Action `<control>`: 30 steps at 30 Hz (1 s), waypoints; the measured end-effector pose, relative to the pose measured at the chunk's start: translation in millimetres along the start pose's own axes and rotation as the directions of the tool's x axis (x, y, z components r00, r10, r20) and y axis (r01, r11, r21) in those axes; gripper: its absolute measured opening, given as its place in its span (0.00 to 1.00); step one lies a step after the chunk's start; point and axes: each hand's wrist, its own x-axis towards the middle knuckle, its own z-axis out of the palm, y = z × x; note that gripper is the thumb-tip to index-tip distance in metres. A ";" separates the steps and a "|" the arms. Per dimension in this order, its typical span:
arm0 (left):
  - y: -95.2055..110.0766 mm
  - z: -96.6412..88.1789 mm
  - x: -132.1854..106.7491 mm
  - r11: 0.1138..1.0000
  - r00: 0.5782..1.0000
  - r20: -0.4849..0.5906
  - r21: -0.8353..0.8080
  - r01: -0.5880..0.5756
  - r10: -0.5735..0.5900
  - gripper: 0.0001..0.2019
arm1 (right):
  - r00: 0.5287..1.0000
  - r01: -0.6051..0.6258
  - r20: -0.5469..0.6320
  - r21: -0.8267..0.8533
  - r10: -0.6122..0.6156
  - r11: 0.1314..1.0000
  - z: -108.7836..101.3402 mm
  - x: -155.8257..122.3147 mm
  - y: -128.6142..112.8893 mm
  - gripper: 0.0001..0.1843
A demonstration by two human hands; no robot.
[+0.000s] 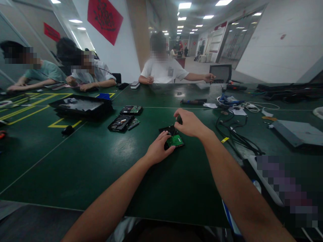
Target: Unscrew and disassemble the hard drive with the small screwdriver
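Observation:
A hard drive point(176, 140) with a green circuit board lies on the green table in front of me. My left hand point(158, 147) grips its left and near side, thumb at the near edge and fingers over the dark casing. Just above the drive's far right corner hovers my right hand point(189, 123), with its fingers curled and a gap between index finger and thumb. I see nothing held in it. Further left are another hard drive point(131, 109), an open black drive casing point(120, 123) and a loose circuit board point(133, 123) beside it.
A black tray point(82, 107) stands at the left. To the right are black cables point(234, 134), a grey metal box point(300, 131), screwdriver-like tools point(193, 101) and a blue bundle point(229, 100). Across the table sits a person point(163, 69); two others sit at the far left.

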 end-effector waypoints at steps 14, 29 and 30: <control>-3.8 3.7 1.1 1.000 1.000 -0.010 0.005 -0.009 0.009 0.31 | 0.999 -0.025 0.025 0.116 0.023 0.993 3.5 -0.1 -2.0 0.17; -2.6 0.4 -0.1 1.000 1.000 0.004 -0.007 -0.018 0.018 0.32 | 0.958 -0.168 -0.204 0.163 0.200 0.972 -15.1 1.7 -1.2 0.17; -2.8 0.5 -0.1 1.000 1.000 0.003 -0.006 -0.019 0.019 0.31 | 0.946 -0.203 -0.223 0.164 0.237 0.965 -14.7 2.2 4.6 0.17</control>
